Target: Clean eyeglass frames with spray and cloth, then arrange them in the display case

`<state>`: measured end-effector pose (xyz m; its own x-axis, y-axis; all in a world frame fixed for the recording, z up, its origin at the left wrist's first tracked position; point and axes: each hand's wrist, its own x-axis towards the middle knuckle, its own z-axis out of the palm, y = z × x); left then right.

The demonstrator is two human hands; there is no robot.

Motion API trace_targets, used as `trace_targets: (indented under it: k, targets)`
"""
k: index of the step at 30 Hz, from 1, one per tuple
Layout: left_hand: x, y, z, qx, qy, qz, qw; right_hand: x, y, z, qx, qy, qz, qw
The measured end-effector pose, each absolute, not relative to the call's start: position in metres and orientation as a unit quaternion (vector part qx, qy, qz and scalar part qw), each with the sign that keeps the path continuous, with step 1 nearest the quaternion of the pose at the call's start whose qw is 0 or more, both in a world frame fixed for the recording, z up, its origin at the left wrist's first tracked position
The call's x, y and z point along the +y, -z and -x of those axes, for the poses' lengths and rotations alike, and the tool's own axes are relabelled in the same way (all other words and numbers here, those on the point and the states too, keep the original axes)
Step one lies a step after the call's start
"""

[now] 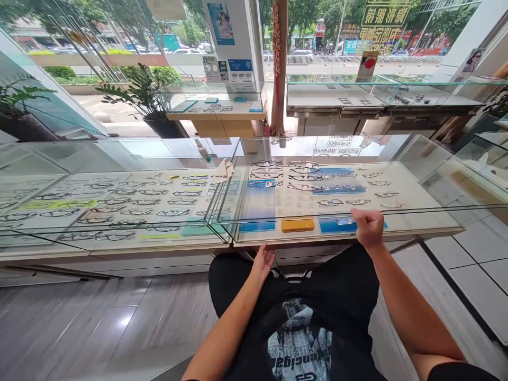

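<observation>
Fingers of the right hand (369, 228) curl together in a fist by the glass case (428, 232) (whether they grip its front edge, I cannot tell). The left hand (264, 262), fingers loosely parted, lies palm up near the person's lap. Inside, eyeglasses (330, 202) sit beyond an orange box (297, 225).

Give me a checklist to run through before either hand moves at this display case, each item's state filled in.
1. Left hand empty: ok; nothing shows in its loosely open palm.
2. Right hand empty: cannot tell; it is curled into a fist.
3. Right hand clear of the display case: cannot tell; contact is unclear from this view.
4. Glass top free of loose things: not ok; a cloth and a bottle appear to rest there.
5. Orange case lying flat: ok.
</observation>
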<state>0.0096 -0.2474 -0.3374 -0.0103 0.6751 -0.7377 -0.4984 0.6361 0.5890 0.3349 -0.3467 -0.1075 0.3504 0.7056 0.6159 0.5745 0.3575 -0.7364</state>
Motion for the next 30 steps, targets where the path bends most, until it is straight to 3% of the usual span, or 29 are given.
trace_targets:
  k: [7, 14, 23, 30]
  targets:
    - [-0.252, 0.348, -0.005, 0.572, -0.434, -0.060, 0.693, -0.313, 0.075, -0.336, -0.622, -0.044, 0.545, 0.561]
    - [-0.278, 0.352, 0.010, 0.574, -0.419, -0.037, 0.703, -0.245, 0.041, -0.341, -0.697, -0.020, 0.601, 0.390]
    - [-0.317, 0.345, 0.024, 0.569, -0.403, -0.019, 0.717, -0.180, 0.050, -0.334, -0.782, -0.026, 0.601, 0.164]
    - [-0.340, 0.338, 0.031, 0.593, -0.384, -0.001, 0.708, -0.168, 0.049, -0.318, -0.775, -0.002, 0.629, 0.060]
